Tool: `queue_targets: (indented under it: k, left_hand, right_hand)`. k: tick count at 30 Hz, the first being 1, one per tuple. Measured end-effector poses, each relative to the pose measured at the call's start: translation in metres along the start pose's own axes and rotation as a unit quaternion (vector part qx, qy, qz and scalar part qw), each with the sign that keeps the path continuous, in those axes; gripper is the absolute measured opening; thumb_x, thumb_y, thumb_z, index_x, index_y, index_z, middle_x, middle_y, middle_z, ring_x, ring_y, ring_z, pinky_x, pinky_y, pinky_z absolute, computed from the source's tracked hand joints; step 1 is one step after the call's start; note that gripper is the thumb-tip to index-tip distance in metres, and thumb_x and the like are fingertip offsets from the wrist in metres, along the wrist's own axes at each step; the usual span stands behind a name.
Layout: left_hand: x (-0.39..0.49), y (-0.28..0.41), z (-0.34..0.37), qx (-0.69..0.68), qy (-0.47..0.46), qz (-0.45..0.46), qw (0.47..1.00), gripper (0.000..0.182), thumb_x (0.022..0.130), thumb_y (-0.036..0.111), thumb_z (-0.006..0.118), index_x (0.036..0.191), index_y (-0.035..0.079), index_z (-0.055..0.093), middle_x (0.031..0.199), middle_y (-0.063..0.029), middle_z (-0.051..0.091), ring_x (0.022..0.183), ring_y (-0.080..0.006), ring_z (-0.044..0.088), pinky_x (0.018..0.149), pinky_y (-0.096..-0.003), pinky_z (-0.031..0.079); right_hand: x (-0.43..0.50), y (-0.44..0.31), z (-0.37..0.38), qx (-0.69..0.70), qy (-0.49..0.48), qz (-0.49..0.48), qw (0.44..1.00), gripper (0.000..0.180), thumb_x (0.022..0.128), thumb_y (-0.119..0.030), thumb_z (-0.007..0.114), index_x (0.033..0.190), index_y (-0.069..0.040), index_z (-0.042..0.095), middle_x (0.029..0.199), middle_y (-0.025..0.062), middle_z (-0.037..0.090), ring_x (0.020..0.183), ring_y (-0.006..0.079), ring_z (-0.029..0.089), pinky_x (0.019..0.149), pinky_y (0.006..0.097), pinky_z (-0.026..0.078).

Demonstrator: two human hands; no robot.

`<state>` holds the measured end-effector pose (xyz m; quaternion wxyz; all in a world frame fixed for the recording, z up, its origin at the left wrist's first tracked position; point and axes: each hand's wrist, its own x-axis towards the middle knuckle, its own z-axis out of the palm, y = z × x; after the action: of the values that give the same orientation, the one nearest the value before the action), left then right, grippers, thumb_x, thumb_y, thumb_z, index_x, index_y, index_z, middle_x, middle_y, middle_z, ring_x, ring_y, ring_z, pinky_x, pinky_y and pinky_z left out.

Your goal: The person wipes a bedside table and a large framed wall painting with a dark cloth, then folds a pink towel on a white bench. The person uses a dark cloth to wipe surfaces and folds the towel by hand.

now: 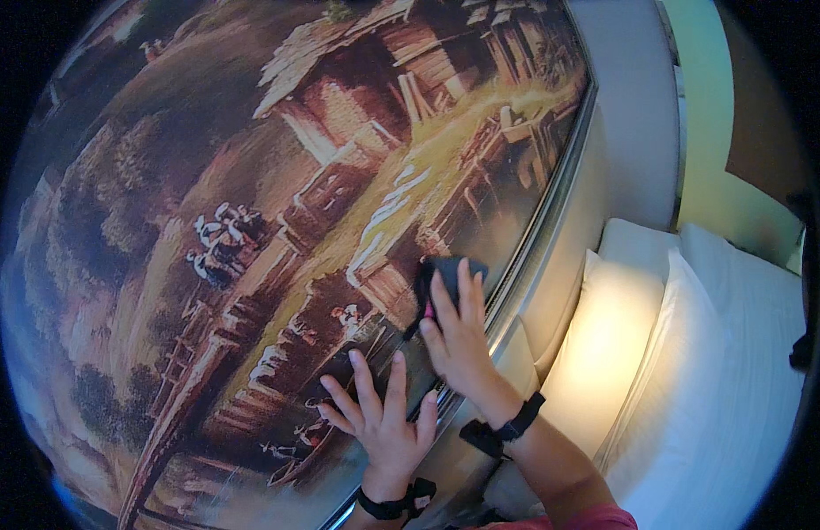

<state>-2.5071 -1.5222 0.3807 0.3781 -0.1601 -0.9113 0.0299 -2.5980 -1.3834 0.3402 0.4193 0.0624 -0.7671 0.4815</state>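
Observation:
A large framed landscape picture [397,165] with buildings, small figures and a boat fills the left and middle of the view. My right hand [458,328] presses a dark, folded cloth [471,268] flat on the picture, close to its metal frame edge; a bit of pink shows beside the fingers. Lower and to the left, my left hand [382,421] lies with spread fingers against the picture surface, near the painted boat, holding nothing. Each wrist wears a black strap. The far side of the cloth under my right palm is hidden.
A silvery frame moulding [549,205] runs diagonally beside a padded beige headboard [569,291]. On the right are white pillows [605,318], one brightly lit, and white bedding [728,371]. Behind them stand a pale upholstered panel [638,112] and a greenish wall [705,132].

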Motion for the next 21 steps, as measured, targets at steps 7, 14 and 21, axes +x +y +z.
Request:
queue_targets:
  k: [7, 14, 21]
  left_hand:
    - [0.017, -0.002, -0.03, -0.033, 0.025, -0.022, 0.999, 0.06, 0.096, 0.052, 0.057, 0.144, 0.017, 0.059, 0.164, -0.0228, 0.027, 0.152, -0.0528, -0.003, 0.114, -0.0658, -0.016]
    - [0.041, -0.022, -0.07, -0.018, 0.083, -0.049, 0.995, 0.08, 0.094, 0.058, 0.055, 0.155, 0.008, 0.04, 0.165, -0.0251, 0.023, 0.152, -0.0542, 0.0, 0.114, -0.0689, -0.013]
    - [0.045, -0.035, -0.087, -0.055, 0.11, -0.074, 0.99, 0.083, 0.094, 0.057, 0.051, 0.158, 0.006, 0.033, 0.165, -0.0321, 0.012, 0.152, -0.0546, -0.003, 0.113, -0.0688, -0.013]
  right_hand:
    - [0.034, -0.024, -0.002, 0.005, 0.022, 0.008, 1.0, 0.062, 0.102, -0.034, 0.055, 0.159, -0.018, 0.035, 0.166, 0.0264, 0.013, 0.144, 0.0615, 0.018, 0.118, 0.0646, 0.02]
    - [0.029, -0.116, 0.006, -0.005, -0.039, -0.153, 0.987, 0.06, 0.094, -0.042, 0.063, 0.152, -0.036, 0.047, 0.169, 0.0154, 0.017, 0.15, 0.0529, 0.01, 0.115, 0.0671, 0.016]
    - [0.067, -0.152, 0.005, -0.018, -0.022, -0.274, 0.961, 0.053, 0.098, -0.041, 0.054, 0.15, -0.045, 0.047, 0.169, 0.0079, 0.02, 0.146, 0.0525, 0.022, 0.112, 0.0649, 0.023]
